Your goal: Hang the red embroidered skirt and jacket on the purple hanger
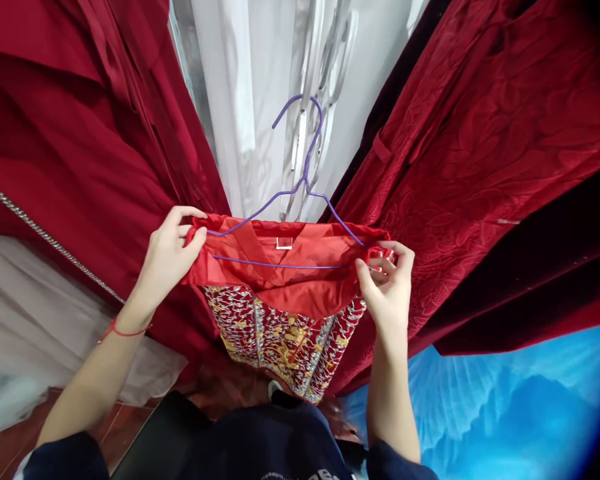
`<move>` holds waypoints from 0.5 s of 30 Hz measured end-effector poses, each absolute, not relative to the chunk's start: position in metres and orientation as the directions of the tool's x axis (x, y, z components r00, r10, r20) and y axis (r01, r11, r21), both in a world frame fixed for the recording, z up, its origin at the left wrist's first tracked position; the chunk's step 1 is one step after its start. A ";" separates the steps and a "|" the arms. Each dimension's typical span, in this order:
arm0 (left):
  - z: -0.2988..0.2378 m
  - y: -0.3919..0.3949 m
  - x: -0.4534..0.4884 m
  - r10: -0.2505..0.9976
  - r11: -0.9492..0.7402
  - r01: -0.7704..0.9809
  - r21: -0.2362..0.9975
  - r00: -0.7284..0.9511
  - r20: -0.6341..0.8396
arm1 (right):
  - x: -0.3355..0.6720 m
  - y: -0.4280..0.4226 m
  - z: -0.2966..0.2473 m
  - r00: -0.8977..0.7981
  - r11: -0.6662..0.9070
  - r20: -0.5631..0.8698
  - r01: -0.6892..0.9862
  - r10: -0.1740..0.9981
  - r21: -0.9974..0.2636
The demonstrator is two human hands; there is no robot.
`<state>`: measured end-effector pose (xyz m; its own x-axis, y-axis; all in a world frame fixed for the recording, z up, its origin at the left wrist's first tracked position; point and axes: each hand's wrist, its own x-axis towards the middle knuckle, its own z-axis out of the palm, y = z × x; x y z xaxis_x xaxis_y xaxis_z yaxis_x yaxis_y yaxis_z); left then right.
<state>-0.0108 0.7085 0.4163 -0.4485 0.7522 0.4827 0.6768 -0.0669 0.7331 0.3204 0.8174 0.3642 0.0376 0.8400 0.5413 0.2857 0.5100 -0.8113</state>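
A red skirt (290,333) with gold and silver embroidery hangs in front of me, its plain red waistband spread wide. Inside the waistband sits a purple wire hanger (306,175), its hook upright above the cloth and overlapping the white handles behind. My left hand (173,247) pinches the waistband's left end, close to the hanger's left corner. At the opposite end, my right hand (390,283) grips the waistband between thumb and fingers near the hanger's right corner. A small white label (284,243) shows on the inner back of the waistband.
Dark red garments hang at the left (80,133) and right (475,153). Behind the hanger are white doors with curved handles (343,57). Pale fabric (70,320) lies lower left, bright blue fabric (520,413) lower right. A dark seat-like object (160,433) is near my body.
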 end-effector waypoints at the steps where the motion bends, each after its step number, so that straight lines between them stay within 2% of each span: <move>1: 0.414 0.710 -0.012 0.735 -0.122 0.612 0.781 -0.474 0.486 | 0.323 0.819 0.359 0.058 0.491 0.536 0.331 0.842 -0.806; 3: 0.411 0.712 -0.013 0.711 -0.232 0.488 0.841 -0.506 0.489 | 0.327 0.817 0.352 0.065 0.490 0.566 0.425 0.822 -0.761; 5: 0.410 0.715 -0.014 0.680 -0.316 0.410 0.856 -0.532 0.505 | 0.329 0.812 0.349 -0.009 0.553 0.610 0.434 0.792 -0.711; 9: 0.408 0.719 -0.020 0.645 -0.384 0.302 0.873 -0.589 0.487 | 0.329 0.805 0.348 -0.316 0.644 0.575 0.185 0.754 -0.743; 12: 0.406 0.723 -0.027 0.673 -0.352 0.248 0.903 -0.604 0.428 | 0.325 0.812 0.352 -0.521 0.667 0.579 -0.026 0.627 -0.745; 13: 0.405 0.724 -0.029 0.677 -0.345 0.254 0.904 -0.600 0.427 | 0.322 0.817 0.354 -0.540 0.710 0.611 -0.034 0.580 -0.704; 15: 0.403 0.726 -0.029 0.690 -0.347 0.296 0.890 -0.562 0.456 | 0.314 0.825 0.361 -0.546 0.820 0.664 0.077 0.511 -0.568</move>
<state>-0.0292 0.7262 0.4030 -0.5618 0.6902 0.4561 0.2964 -0.3468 0.8899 0.3139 0.8248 0.3607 -0.5457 0.5112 0.6640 0.0770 0.8196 -0.5677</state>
